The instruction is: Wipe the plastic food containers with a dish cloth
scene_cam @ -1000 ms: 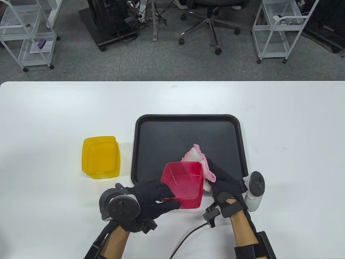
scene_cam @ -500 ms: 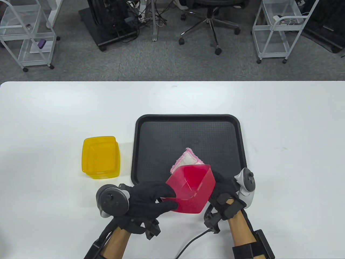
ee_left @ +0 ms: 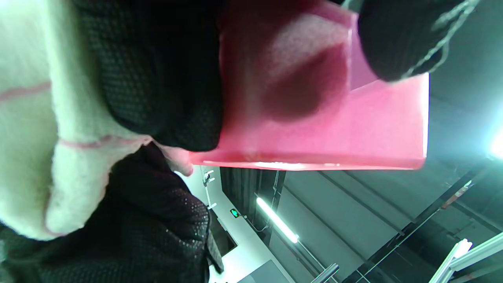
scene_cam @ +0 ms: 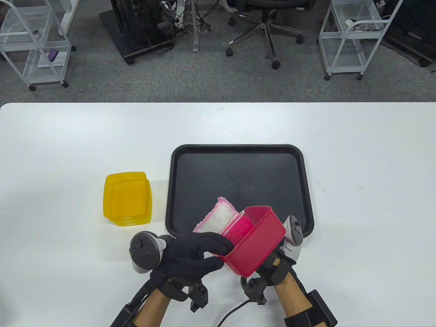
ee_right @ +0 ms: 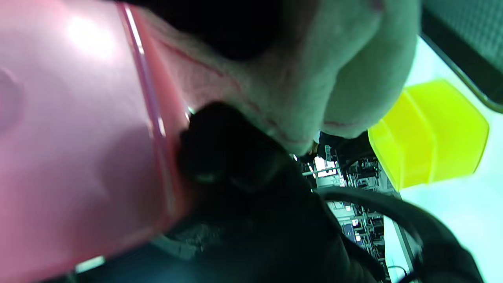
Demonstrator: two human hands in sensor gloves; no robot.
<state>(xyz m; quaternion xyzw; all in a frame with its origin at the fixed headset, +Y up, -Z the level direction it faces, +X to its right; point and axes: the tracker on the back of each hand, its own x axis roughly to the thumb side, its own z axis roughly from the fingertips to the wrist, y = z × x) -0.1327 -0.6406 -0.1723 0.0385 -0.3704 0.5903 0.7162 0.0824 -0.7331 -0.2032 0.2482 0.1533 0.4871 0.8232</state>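
Gripping translucent red container [scene_cam: 255, 240]; fluffy pink-edged cloth [scene_cam: 218, 219] inside

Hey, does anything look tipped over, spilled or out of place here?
Nothing spilled or damaged. The red container is tilted only because the left hand holds it up while the cloth wipes it. The yellow container sits on the table beside the tray.

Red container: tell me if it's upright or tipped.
Tipped. The red container is held off the table, its opening angled toward the cloth.
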